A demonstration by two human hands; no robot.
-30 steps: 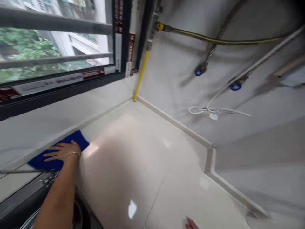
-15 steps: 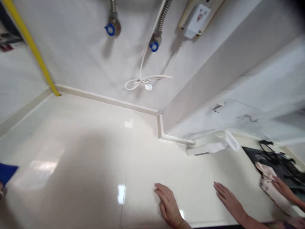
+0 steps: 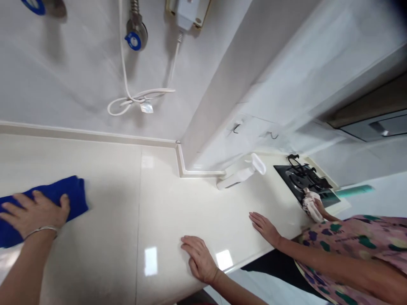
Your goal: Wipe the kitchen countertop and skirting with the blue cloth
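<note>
My left hand [image 3: 38, 211], wearing a thin bracelet at the wrist, lies flat with spread fingers on a dark blue cloth [image 3: 76, 192]. The cloth is spread over the pale, glossy countertop [image 3: 114, 237]. My right hand [image 3: 199, 258] rests on the counter near its front edge, right of a thin seam, fingers outstretched and nothing in it. To its right, a co-worker's hand [image 3: 262, 225] lies on the counter. That person's other hand [image 3: 320, 208] holds a light patterned cloth [image 3: 311, 202] at the gas hob [image 3: 299, 182].
A white spray bottle [image 3: 238, 177] lies tilted by the wall corner. Above hang a looped white cable [image 3: 127, 101], a blue-handled valve [image 3: 136, 39] and two wall hooks [image 3: 235, 128]. The co-worker in a patterned top [image 3: 352, 243] stands at the right, below a range hood [image 3: 378, 125].
The view has swung left and drawn back. My left hand, barely seen at the left edge before, now shows on the blue cloth, farther right. The co-worker's torso has come into view.
</note>
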